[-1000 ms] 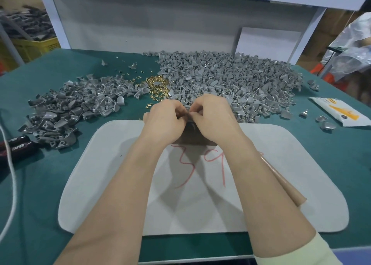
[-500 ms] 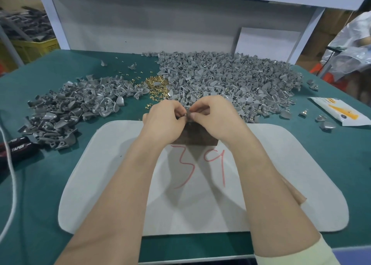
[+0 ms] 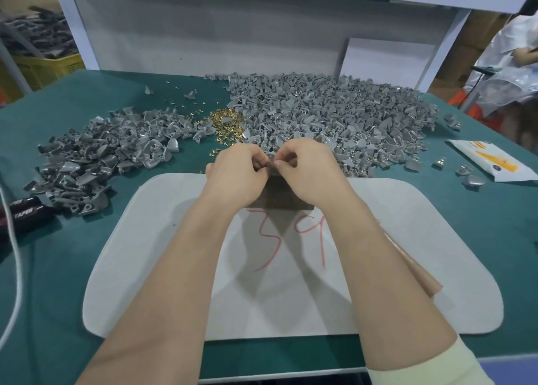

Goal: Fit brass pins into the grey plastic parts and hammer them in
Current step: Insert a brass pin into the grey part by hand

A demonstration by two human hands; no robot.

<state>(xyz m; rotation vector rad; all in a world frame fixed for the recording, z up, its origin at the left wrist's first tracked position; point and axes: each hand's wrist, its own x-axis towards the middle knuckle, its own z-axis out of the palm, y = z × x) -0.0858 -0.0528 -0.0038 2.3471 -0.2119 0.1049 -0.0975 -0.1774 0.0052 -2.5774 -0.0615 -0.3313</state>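
Hardly anything has shifted: both hands stay knuckle to knuckle over the brown block point(image 3: 279, 193).
Fingertips of the left hand point(image 3: 237, 175) and right hand point(image 3: 310, 172) pinch one grey plastic part point(image 3: 270, 155) between them, just above the block; any pin there is hidden. Loose brass pins point(image 3: 227, 124) lie just beyond the left hand, so fitting seems unfinished and hammering not yet begun.

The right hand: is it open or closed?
Closed: the right hand curls its fingers, pinching a small grey part with the left hand.
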